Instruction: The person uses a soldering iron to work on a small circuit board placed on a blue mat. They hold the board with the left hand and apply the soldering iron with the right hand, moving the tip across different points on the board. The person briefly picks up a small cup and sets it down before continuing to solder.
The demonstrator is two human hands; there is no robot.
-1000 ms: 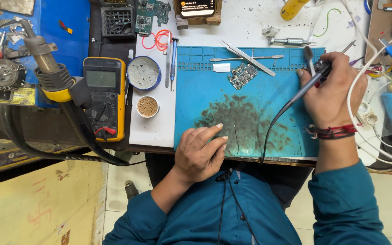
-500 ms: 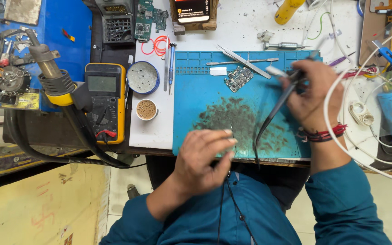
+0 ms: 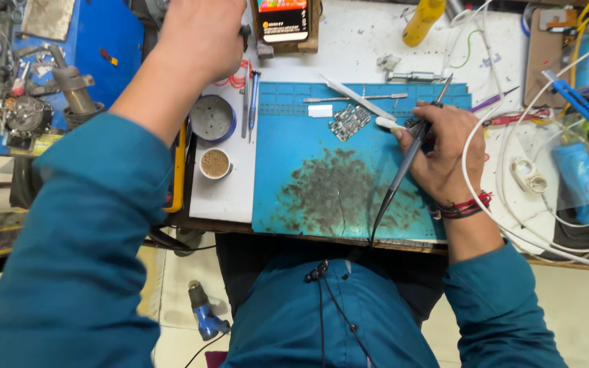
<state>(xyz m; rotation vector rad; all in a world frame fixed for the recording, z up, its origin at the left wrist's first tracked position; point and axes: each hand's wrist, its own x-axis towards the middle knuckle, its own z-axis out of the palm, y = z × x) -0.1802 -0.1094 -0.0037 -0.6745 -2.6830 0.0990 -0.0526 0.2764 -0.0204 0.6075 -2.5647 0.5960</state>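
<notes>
My right hand (image 3: 444, 153) rests on the right side of the blue work mat (image 3: 308, 197) and grips a thin black soldering iron (image 3: 410, 153). Its tip points away from me and its cable trails toward my chest. A white-tipped piece (image 3: 386, 123) sticks out from the fingers toward a small circuit board (image 3: 349, 123), just left of the hand. My left hand (image 3: 199, 41) is lifted over the back left of the bench with fingers curled. Only its back shows, so whatever it holds is hidden.
A round tin (image 3: 213, 117) and a small cup of brown material (image 3: 215, 163) stand left of the mat. Tweezers (image 3: 357, 99) lie at its far edge. White cables (image 3: 512, 204), a blue hot-air tool (image 3: 584, 177) and a yellow bottle (image 3: 424, 20) crowd the right and back.
My left hand has lifted off the mat's near edge and swung up to the back left. My right hand has shifted left with the iron toward the circuit board.
</notes>
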